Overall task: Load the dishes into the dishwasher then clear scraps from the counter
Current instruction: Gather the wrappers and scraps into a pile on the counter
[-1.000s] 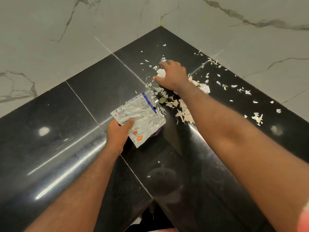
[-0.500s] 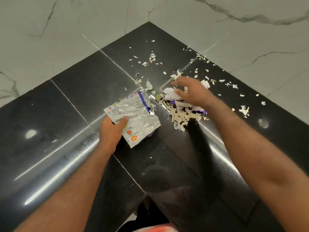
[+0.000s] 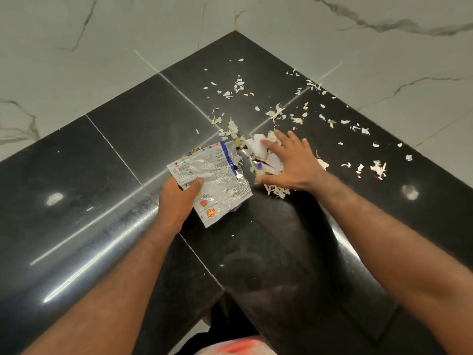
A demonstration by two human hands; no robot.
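The black polished desk point(image 3: 122, 155) fills a corner where two marble-tiled walls point(image 3: 76, 60) meet, and its front edge bends inward just in front of the person. Pale seams cross the stone. The left stretch of the desk and the strip along the front edge lie bare and glossy, giving room on that side.

The left hand point(image 3: 176, 198) pinches the near left edge of a silver foil packet point(image 3: 222, 178), thumb on top, fingers underneath. The packet lies flat on the desk with its torn mouth facing the heap of scraps point(image 3: 277, 192) just beside it. The right hand point(image 3: 289, 162) rests palm down on this heap, fingers spread wide and straight, gripping nothing. More loose scraps point(image 3: 377, 169) lie scattered behind and to the right of it, some right up against the right wall.

On the packet, a round red and yellow logo point(image 3: 211, 213) looks like Lay's, above a red picture; the fine print and table are too small to read.
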